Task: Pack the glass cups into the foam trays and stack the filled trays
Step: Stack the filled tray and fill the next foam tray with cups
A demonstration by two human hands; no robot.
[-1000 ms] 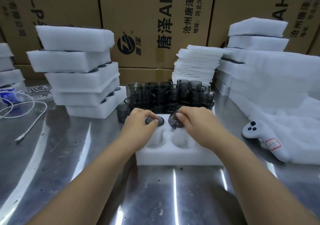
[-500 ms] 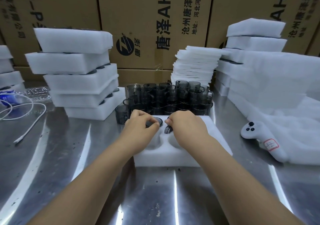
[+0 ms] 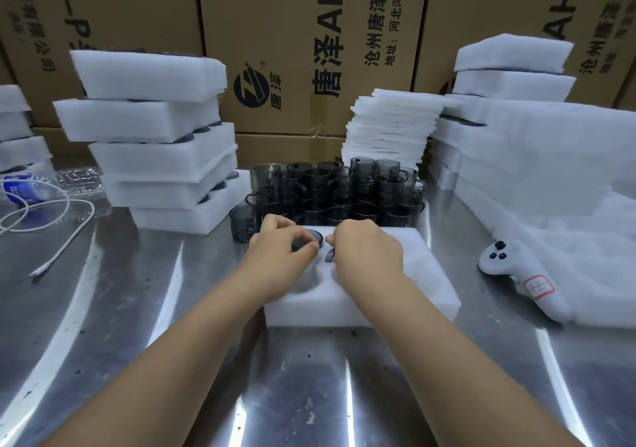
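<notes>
Cups (image 3: 315,236) — half hidden under left hand (image 3: 278,255), right hand (image 3: 370,254)

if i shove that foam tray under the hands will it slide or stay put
Probably slides easily: the foam tray looks light and sits on a smooth, shiny steel table. Few glass cups seem loaded yet, so little weight pins it. Being soft foam, it may flex rather than move rigidly.

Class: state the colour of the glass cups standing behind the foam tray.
Smoky dark grey, see-through glass cups, clearest in the head view.
</notes>
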